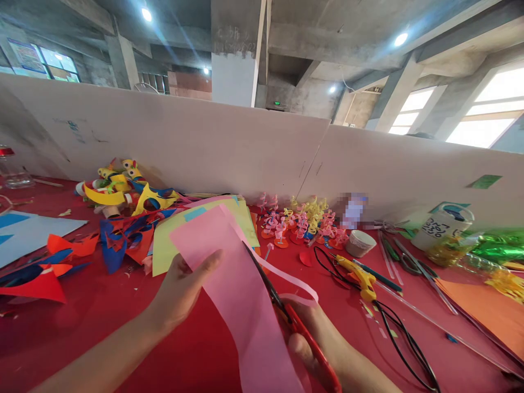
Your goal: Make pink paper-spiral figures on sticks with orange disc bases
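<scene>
A long sheet of pink paper (241, 295) is held up over the red table, pinched along its left edge by my left hand (190, 284), thumb on top. My right hand (311, 327) grips a pair of scissors (297, 322) with red handles and dark blades. The blades lie along the paper's right edge, where a narrow pink strip (292, 279) hangs partly cut away and curls over my right hand. Behind the sheet rests a stack of yellow-green and other coloured paper (164, 240).
Yellow, blue and red paper pieces (123, 234) lie to the left. Several curled pink and yellow paper decorations (303, 221) stand near the white partition (204, 142). On the right are a yellow glue gun (360, 275) with a black cord, a paper cup (360, 243), another pair of scissors (413, 262) and orange sheets (483, 305).
</scene>
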Tool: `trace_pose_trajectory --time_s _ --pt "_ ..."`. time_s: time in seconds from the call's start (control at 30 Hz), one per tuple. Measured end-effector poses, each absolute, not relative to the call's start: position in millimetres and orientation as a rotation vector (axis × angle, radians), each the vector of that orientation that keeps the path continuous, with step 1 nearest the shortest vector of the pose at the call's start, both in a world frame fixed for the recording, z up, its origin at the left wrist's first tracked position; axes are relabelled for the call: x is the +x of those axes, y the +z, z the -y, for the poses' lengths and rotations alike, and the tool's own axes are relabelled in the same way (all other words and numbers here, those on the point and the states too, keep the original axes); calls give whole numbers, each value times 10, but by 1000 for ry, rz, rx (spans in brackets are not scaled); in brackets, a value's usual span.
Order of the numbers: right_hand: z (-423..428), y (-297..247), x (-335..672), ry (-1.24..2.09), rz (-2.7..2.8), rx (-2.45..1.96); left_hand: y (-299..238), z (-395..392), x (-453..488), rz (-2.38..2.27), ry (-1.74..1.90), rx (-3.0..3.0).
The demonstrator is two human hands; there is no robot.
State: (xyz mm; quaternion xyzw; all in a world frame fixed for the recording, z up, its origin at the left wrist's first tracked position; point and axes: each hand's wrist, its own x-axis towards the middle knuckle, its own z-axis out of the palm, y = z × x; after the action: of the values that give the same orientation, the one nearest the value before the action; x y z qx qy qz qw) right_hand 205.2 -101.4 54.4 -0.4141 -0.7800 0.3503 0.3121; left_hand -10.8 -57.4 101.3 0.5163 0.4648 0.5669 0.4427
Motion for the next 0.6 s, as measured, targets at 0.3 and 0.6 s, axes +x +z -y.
trace_pose_trajectory --time_s 0.3,0.6 --pt "1022 644 2012 1010 2076 -964 1027 543 -123 -1284 1385 1535" --pt "1034 699 1986 1071 2044 -903 985 586 -65 -1321 1352 1647"
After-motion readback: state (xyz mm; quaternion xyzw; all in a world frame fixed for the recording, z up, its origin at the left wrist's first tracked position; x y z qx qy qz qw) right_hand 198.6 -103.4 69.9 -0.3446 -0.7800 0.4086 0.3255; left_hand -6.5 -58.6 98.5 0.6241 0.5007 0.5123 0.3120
